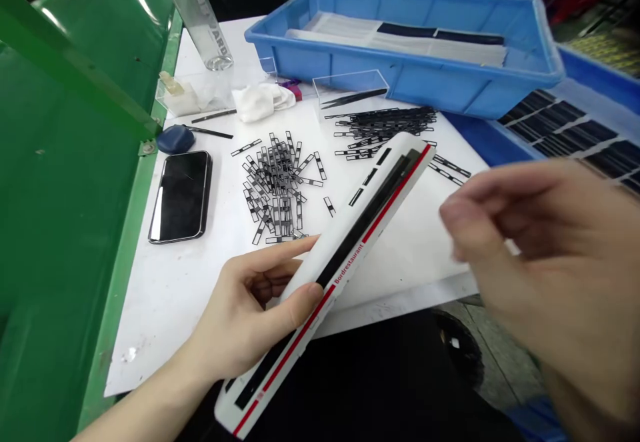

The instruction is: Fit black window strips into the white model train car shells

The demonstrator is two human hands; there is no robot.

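Observation:
A white model train car body (345, 255) with a red stripe, a black window band and "Bordrestaurant" lettering slants up and away over the table's near edge. My left hand (265, 302) grips its middle, thumb on the lettered side and fingers around the back. To the right, my right hand (545, 249) is raised apart from the car body, slightly blurred, thumb and forefinger pressed together; what is in the pinch, if anything, I cannot make out. Small dark-framed clear strips (277, 185) lie in a loose heap beyond my left hand. Longer black strips (390, 125) are piled behind the car body.
A phone (180, 195) and a dark blue lump (175, 139) lie at the left beside a green panel (75, 162). Tweezers (354, 99) rest by a clear box. At the back stand a bottle (207, 35) and a blue bin (425, 72); another blue tray (575, 105) holds dark parts.

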